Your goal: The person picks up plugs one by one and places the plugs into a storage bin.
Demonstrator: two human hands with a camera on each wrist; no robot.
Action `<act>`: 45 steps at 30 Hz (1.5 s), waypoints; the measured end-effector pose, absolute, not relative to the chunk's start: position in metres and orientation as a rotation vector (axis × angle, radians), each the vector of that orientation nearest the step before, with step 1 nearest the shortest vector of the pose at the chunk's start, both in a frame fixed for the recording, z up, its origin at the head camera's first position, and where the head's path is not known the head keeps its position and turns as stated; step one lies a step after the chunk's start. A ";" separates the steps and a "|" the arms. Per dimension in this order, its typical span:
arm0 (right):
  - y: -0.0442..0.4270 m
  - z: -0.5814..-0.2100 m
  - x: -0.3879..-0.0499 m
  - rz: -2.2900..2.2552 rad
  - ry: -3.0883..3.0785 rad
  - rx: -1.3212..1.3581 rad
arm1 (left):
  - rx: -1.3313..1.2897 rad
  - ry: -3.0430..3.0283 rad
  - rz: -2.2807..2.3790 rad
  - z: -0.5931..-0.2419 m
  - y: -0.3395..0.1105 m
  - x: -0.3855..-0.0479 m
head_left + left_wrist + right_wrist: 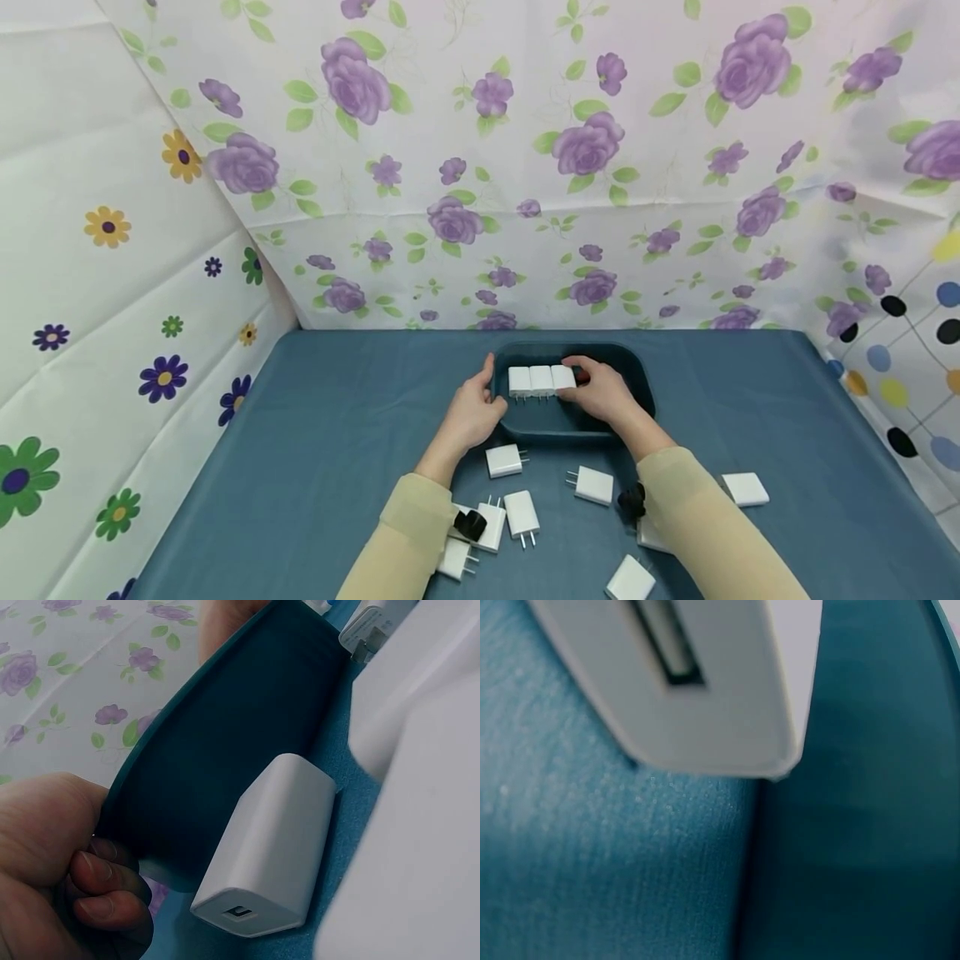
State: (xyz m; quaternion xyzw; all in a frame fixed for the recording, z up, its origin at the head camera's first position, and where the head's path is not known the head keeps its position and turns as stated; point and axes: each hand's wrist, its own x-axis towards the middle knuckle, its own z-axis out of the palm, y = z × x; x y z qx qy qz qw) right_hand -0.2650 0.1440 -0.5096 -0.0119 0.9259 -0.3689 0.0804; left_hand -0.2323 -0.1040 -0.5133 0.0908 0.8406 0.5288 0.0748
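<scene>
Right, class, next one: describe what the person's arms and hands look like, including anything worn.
The left sleeve and right sleeve are long, plain and pale yellow-beige. A small, rounded black device shows at each sleeve's inner edge. The left hand and right hand wear no gloves.

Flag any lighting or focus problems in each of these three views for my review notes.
Head view: bright and fairly even, clear enough to show prongs on the white chargers; left wrist view: dimmer, with the tray's wall in deep shade, though the middle charger's port is readable; right wrist view: dim, with the close-up charger blurred and cropped by the top edge.
</scene>
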 end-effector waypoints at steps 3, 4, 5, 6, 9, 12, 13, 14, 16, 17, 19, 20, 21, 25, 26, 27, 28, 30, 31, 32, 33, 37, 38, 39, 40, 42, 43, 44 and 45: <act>0.143 -0.509 -0.266 -1.096 2.774 -0.048 | 0.266 2.529 1.587 -0.512 -0.105 -0.232; 0.143 -0.510 -0.267 -1.090 2.776 -0.056 | 0.260 2.530 1.582 -0.511 -0.105 -0.232; 0.142 -0.510 -0.268 -1.088 2.775 -0.059 | 0.256 2.534 1.576 -0.511 -0.105 -0.232; 0.142 -0.510 -0.268 -1.088 2.772 -0.060 | 0.250 2.537 1.568 -0.511 -0.106 -0.232; 0.142 -0.511 -0.269 -1.084 2.770 -0.069 | 0.239 2.543 1.555 -0.512 -0.106 -0.232; 0.142 -0.511 -0.268 -1.089 2.763 -0.077 | 0.237 2.544 1.556 -0.511 -0.106 -0.231; 0.142 -0.511 -0.268 -1.092 2.758 -0.080 | 0.237 2.544 1.556 -0.511 -0.106 -0.231; 0.143 -0.511 -0.268 -1.095 2.754 -0.081 | 0.238 2.543 1.558 -0.512 -0.106 -0.231; 0.143 -0.511 -0.267 -1.106 2.740 -0.080 | 0.241 2.541 1.562 -0.512 -0.106 -0.231; 0.144 -0.511 -0.267 -1.109 2.734 -0.079 | 0.243 2.540 1.561 -0.512 -0.106 -0.231; 0.145 -0.512 -0.266 -1.125 2.719 -0.073 | 0.248 2.537 1.562 -0.513 -0.106 -0.232; 0.146 -0.513 -0.266 -1.134 2.713 -0.067 | 0.252 2.534 1.564 -0.514 -0.106 -0.232; 0.146 -0.513 -0.266 -1.144 2.703 -0.058 | 0.258 2.530 1.567 -0.514 -0.105 -0.231; 0.148 -0.513 -0.264 -1.178 2.667 -0.034 | 0.273 2.519 1.577 -0.513 -0.104 -0.231; 0.148 -0.513 -0.264 -1.186 2.657 -0.024 | 0.274 2.518 1.578 -0.513 -0.104 -0.231; 0.149 -0.512 -0.263 -1.195 2.649 -0.020 | 0.275 2.518 1.580 -0.513 -0.103 -0.231; 0.149 -0.511 -0.263 -1.202 2.643 -0.020 | 0.276 2.520 1.581 -0.513 -0.103 -0.231; 0.149 -0.510 -0.262 -1.229 2.622 -0.002 | 0.278 2.525 1.580 -0.513 -0.103 -0.231; 0.150 -0.508 -0.262 -1.242 2.613 -0.002 | 0.278 2.527 1.580 -0.513 -0.103 -0.231; 0.150 -0.507 -0.261 -1.252 2.605 -0.005 | 0.279 2.526 1.583 -0.513 -0.103 -0.232; 0.151 -0.506 -0.261 -1.259 2.597 -0.012 | 0.279 2.526 1.585 -0.513 -0.103 -0.232; 0.156 -0.500 -0.260 -1.281 2.565 -0.033 | 0.275 2.530 1.585 -0.513 -0.103 -0.232; 0.158 -0.498 -0.260 -1.281 2.562 -0.040 | 0.275 2.532 1.585 -0.513 -0.103 -0.232; 0.161 -0.496 -0.259 -1.283 2.558 -0.045 | 0.274 2.535 1.582 -0.513 -0.104 -0.232; 0.163 -0.494 -0.258 -1.287 2.554 -0.049 | 0.275 2.536 1.582 -0.512 -0.104 -0.232; 0.170 -0.490 -0.257 -1.296 2.552 -0.060 | 0.274 2.532 1.584 -0.512 -0.104 -0.233; 0.173 -0.488 -0.255 -1.300 2.552 -0.069 | 0.275 2.532 1.584 -0.512 -0.104 -0.232; 0.177 -0.485 -0.254 -1.303 2.553 -0.079 | 0.275 2.531 1.584 -0.512 -0.105 -0.232; 0.180 -0.482 -0.252 -1.312 2.554 -0.090 | 0.275 2.528 1.584 -0.512 -0.105 -0.232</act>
